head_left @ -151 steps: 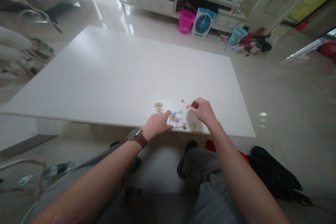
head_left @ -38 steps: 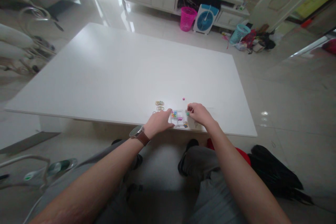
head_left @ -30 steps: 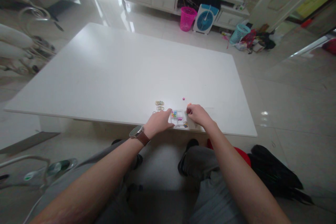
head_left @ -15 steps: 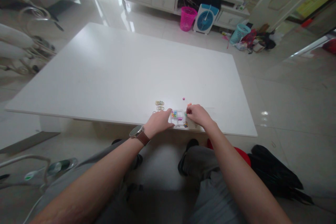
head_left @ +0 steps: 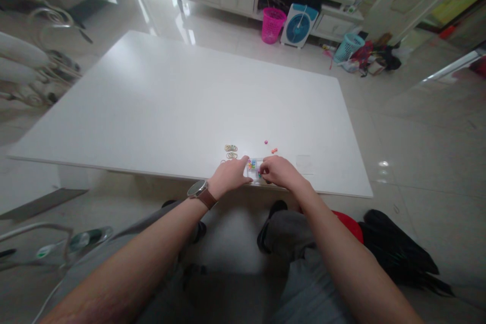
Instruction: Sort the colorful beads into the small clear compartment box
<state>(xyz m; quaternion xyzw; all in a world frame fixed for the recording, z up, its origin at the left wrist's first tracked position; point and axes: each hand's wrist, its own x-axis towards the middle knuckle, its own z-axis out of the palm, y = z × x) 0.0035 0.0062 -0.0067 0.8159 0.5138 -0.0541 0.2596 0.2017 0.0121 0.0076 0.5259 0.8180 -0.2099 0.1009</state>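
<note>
1. The right hand [head_left: 279, 169] is pinching, thumb and fingertips nearly closed, with a small green piece [head_left: 259, 175] showing at their tips; its exact shape is too small to tell.
2. The left hand [head_left: 229, 174] is spreading thumb and forefinger wide and appears to be holding the left side of the clear compartment box [head_left: 252, 175] between them.
3. The box is sitting between the hands, by the near edge of the white table [head_left: 170, 101]. Small multicoloured pieces [head_left: 252, 164] are lying in its far-left compartment; the right hand is hiding much of its right side.
4. Half a second ago the right hand was pinching just outside the box's right wall; now it is reaching over that right side, so the green piece seems to be coming into the box's compartments. The left hand is keeping its place.
5. Orange pieces [head_left: 274, 151] are lying outside the box, past its far-right corner, with a pink piece [head_left: 266, 142] farther off. Gold-coloured rings [head_left: 231, 148] are lying beyond its far-left corner, and a thin clear square [head_left: 304, 164] is resting well to its right.
6. No brand or lettering is reading clearly: the wristwatch [head_left: 197, 189], left of the box, is showing only a dark dial.
</note>
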